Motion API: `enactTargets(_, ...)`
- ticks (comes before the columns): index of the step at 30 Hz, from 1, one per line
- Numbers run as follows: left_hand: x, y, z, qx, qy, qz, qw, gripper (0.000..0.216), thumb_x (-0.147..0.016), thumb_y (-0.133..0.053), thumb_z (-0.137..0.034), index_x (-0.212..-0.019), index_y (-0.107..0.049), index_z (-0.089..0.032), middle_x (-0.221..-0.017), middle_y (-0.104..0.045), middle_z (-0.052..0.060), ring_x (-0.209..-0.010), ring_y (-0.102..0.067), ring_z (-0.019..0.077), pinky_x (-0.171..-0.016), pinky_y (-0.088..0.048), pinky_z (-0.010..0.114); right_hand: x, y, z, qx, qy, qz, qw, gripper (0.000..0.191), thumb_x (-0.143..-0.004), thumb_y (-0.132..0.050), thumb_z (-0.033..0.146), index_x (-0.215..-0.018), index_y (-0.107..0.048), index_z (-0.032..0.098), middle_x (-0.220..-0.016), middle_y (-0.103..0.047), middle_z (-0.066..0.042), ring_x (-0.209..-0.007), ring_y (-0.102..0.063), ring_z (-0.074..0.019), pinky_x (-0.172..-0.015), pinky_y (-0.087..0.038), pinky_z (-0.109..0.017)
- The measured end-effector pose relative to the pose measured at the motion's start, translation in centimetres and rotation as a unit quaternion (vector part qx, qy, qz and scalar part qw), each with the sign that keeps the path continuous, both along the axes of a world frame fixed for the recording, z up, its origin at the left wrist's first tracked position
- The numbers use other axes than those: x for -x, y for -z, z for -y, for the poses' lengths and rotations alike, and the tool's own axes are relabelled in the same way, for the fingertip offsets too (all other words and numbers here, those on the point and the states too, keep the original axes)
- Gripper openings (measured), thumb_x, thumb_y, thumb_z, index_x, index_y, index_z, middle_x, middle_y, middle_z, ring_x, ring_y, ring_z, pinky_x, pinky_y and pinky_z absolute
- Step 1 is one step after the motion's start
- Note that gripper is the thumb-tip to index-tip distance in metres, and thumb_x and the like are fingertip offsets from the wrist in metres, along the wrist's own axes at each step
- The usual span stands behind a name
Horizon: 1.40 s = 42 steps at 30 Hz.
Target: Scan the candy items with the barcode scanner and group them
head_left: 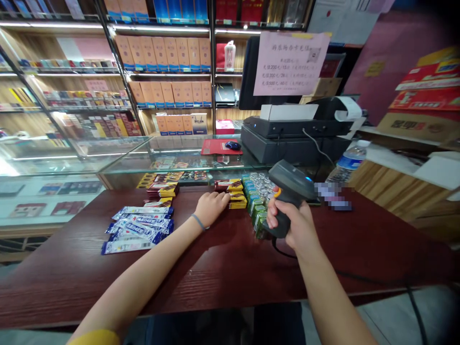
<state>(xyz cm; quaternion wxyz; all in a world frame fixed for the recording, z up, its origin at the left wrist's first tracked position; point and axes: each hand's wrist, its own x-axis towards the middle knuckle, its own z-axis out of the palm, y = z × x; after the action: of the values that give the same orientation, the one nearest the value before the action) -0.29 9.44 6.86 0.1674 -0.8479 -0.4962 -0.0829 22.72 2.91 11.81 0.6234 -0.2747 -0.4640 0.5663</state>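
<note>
My right hand is closed around the grip of a black barcode scanner, its head tilted up to the left and a small blue light lit on top. My left hand, with a thin blue band at the wrist, has its fingers curled at the left edge of a stack of yellow-and-brown snack packets. Rows of small green packs and round silver-topped tins stand between that stack and the scanner. Left of my hand lie several blue-and-white wrapped bars and another pile of brown-and-yellow packets.
A glass display counter borders the far side of the dark red table. Behind the scanner stand a cash register, a monitor with a pink sign and a water bottle. The scanner's cable trails rightward.
</note>
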Motion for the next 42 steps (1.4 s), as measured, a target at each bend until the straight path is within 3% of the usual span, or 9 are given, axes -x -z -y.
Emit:
enactTargets(7, -0.6, 2.0, -1.0, -0.006, 0.064, 0.026, 0.998, 0.032, -0.101, -0.049, -0.015, -0.129, -0.064, -0.018, -0.133, -0.07, 0.013, -0.12, -0.067, 0.0261, -0.098, -0.056, 0.038, 0.0, 0.1, 0.0, -0.002, -0.007, 0.005, 1.0, 0.015, -0.08, -0.075, 0.026, -0.077, -0.061, 0.019, -0.06, -0.057, 0.006, -0.041, -0.05, -0.0082, -0.043, -0.042, -0.024)
enactTargets(11, -0.1, 2.8, -1.4, 0.01, 0.073, 0.059, 0.996, 0.04, -0.098, -0.051, -0.011, -0.136, -0.062, -0.02, -0.139, -0.067, 0.012, -0.127, -0.064, 0.0261, -0.106, -0.053, 0.04, 0.0, 0.1, 0.1, -0.002, -0.004, 0.003, 1.0, 0.013, -0.08, -0.075, 0.026, -0.085, -0.065, 0.019, -0.06, -0.058, 0.006, -0.041, -0.049, -0.0083, -0.043, -0.041, -0.024)
enactTargets(17, 0.1, 4.0, -1.7, 0.023, 0.088, 0.114, 0.989, 0.043, -0.098, -0.049, -0.01, -0.139, -0.06, -0.02, -0.144, -0.064, 0.012, -0.133, -0.06, 0.0258, -0.115, -0.047, 0.043, 0.0, 0.4, 0.1, 0.004, -0.009, 0.021, 1.0, 0.026, -0.081, -0.076, 0.028, -0.064, -0.059, 0.018, -0.059, -0.056, 0.004, -0.042, -0.05, -0.0078, -0.044, -0.04, -0.024)
enactTargets(21, 1.0, 3.3, -1.6, 0.012, 0.125, 0.178, 0.976, 0.042, -0.099, -0.051, -0.014, -0.139, -0.06, -0.021, -0.14, -0.066, 0.011, -0.132, -0.061, 0.0248, -0.115, -0.047, 0.043, 0.2, 0.1, 0.2, 0.012, -0.001, 0.011, 1.0, 0.013, -0.08, -0.077, 0.026, -0.086, -0.067, 0.019, -0.06, -0.057, 0.006, -0.042, -0.049, -0.0089, -0.044, -0.04, -0.024)
enactTargets(24, 4.0, 1.4, -1.7, -0.013, 0.124, 0.208, 0.97, 0.036, -0.1, -0.049, -0.017, -0.133, -0.063, -0.022, -0.126, -0.072, 0.01, -0.118, -0.068, 0.0224, -0.104, -0.053, 0.037, 0.3, -0.1, 0.4, 0.011, 0.005, 0.019, 1.0, 0.013, -0.08, -0.077, 0.026, -0.087, -0.067, 0.02, -0.061, -0.058, 0.006, -0.043, -0.05, -0.0096, -0.045, -0.041, -0.024)
enactTargets(27, 9.3, -0.6, -1.9, -0.06, 0.053, 0.208, 0.975, 0.027, -0.102, -0.048, -0.025, -0.119, -0.069, -0.021, -0.11, -0.075, 0.01, -0.106, -0.069, 0.0235, -0.096, -0.055, 0.037, 0.3, -0.1, 0.5, 0.021, -0.005, 0.039, 0.999, 0.025, -0.08, -0.078, 0.029, -0.067, -0.06, 0.019, -0.062, -0.056, 0.004, -0.045, -0.05, -0.0088, -0.046, -0.04, -0.024)
enactTargets(30, 15.5, -1.5, -2.0, -0.082, -0.015, 0.198, 0.977, 0.02, -0.1, -0.053, -0.027, -0.109, -0.069, -0.02, -0.107, -0.073, 0.01, -0.105, -0.067, 0.0251, -0.097, -0.053, 0.039, 0.4, 0.3, 0.5, 0.035, -0.014, 0.055, 0.998, 0.021, -0.079, -0.081, 0.032, -0.074, -0.064, 0.02, -0.062, -0.057, 0.004, -0.046, -0.05, -0.0096, -0.046, -0.04, -0.025)
enactTargets(35, 22.5, -0.3, -2.1, -0.04, -0.11, 0.145, 0.983, 0.022, -0.096, -0.055, -0.021, -0.112, -0.07, -0.019, -0.111, -0.071, 0.012, -0.108, -0.067, 0.0263, -0.098, -0.054, 0.039, 0.8, 1.3, 0.5, 0.057, -0.017, 0.119, 0.991, 0.03, -0.078, -0.084, 0.041, -0.072, -0.064, 0.019, -0.059, -0.057, 0.003, -0.046, -0.051, -0.0107, -0.047, -0.041, -0.025)
enactTargets(42, 23.9, 2.3, -3.0, 0.026, -0.136, 0.132, 0.982, 0.043, -0.094, -0.05, -0.011, -0.133, -0.064, -0.022, -0.139, -0.064, 0.012, -0.129, -0.061, 0.0233, -0.111, -0.049, 0.038, 1.4, 2.0, 0.5, 0.069, -0.018, 0.175, 0.982, 0.037, -0.076, -0.085, 0.049, -0.07, -0.064, 0.019, -0.056, -0.058, 0.002, -0.046, -0.052, -0.0114, -0.051, -0.042, -0.027)
